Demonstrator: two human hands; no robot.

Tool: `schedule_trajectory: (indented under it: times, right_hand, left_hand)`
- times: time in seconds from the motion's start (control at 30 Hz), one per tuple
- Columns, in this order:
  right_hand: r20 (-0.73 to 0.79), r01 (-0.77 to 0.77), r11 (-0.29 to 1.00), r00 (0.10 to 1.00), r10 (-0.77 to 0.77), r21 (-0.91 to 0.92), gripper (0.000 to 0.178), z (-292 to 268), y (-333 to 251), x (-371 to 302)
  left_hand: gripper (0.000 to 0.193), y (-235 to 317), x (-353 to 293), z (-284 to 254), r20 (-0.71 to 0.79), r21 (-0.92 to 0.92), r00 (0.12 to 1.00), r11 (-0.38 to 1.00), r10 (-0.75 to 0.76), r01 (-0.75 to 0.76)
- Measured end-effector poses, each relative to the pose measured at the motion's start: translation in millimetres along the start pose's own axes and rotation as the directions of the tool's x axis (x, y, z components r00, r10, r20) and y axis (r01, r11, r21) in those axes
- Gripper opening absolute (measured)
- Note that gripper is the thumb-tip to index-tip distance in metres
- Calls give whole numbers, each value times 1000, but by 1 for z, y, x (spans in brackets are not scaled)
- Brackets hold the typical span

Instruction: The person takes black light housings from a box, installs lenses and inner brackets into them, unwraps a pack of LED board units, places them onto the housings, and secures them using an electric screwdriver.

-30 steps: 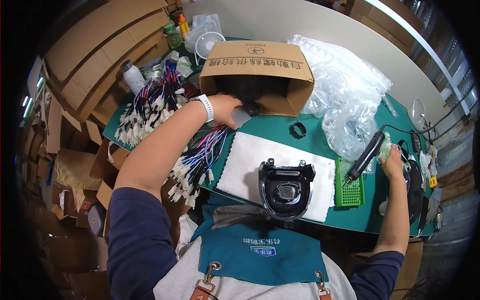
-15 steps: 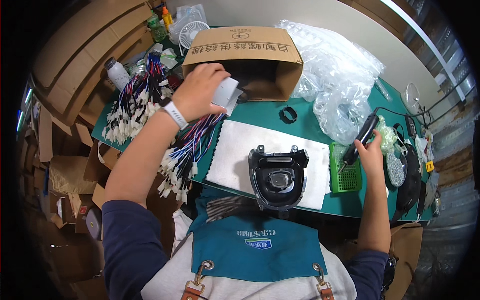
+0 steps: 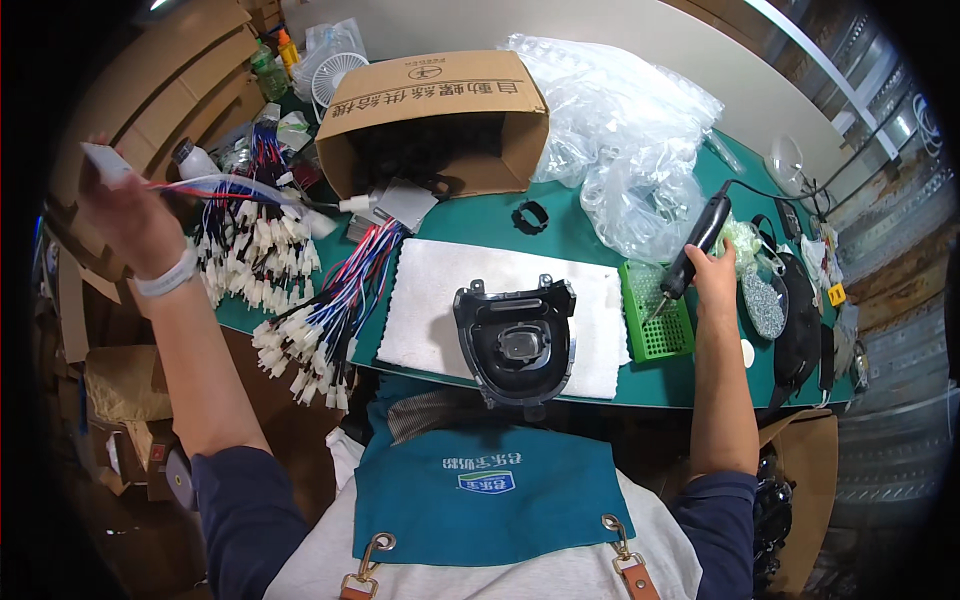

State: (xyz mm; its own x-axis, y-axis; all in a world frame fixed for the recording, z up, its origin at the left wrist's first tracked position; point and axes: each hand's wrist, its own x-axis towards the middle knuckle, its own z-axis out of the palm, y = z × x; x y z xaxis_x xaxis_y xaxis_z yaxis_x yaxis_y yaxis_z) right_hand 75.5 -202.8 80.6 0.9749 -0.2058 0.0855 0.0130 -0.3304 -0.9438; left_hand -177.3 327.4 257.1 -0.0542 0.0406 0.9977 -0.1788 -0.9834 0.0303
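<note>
My left hand [image 3: 140, 225], smeared by motion, is raised at the far left. It grips a flat pale plate [image 3: 106, 164] whose red and white wires [image 3: 225, 185] trail rightward to a white connector near the carton. In my right hand [image 3: 714, 278] is a black corded electric screwdriver [image 3: 700, 240], its tip pointing down over a green perforated tray [image 3: 663, 338]. A black plastic housing [image 3: 484, 365] with a clear oval piece [image 3: 520, 344] in its middle lies on a white cloth [image 3: 420, 300]. Similar flat plates [image 3: 405, 204] with bundled wires [image 3: 370, 275] rest left of the cloth.
Behind the cloth an open cardboard carton [image 3: 430, 90] lies on its side, with a black ring-shaped part [image 3: 531, 217] in front. Clear plastic bags [image 3: 620, 120] pile up at the back. A second wire bunch [image 3: 262, 255] and a small fan [image 3: 338, 75] stand left.
My left hand has swung left from the carton's front, drawing out a plate with its wires. The right hand keeps the screwdriver over the green tray. The whole view has shifted slightly.
</note>
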Motion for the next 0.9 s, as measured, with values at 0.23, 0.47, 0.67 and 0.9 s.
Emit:
schedule_trajectory:
  times: [0.23, 0.47, 0.67, 0.9]
  right_hand:
    - [99, -1, 696, 990, -101, 718, 41, -19, -35, -19]
    - [170, 5, 370, 881, -441, 929, 59, -44, -97, -84]
    - [68, 103, 298, 856, -512, 949, 63, -12, -124, -130]
    - [34, 255, 515, 873, -487, 818, 72, 35, -135, -167]
  left_hand:
    - [89, 84, -73, -1, 795, -543, 527, 36, -301, 839]
    - [70, 226, -110, 45, 971, -96, 236, 869, -24, 485]
    - [70, 239, -139, 66, 963, 11, 248, 933, -107, 360]
    - [72, 244, -160, 72, 943, -43, 323, 941, -72, 335]
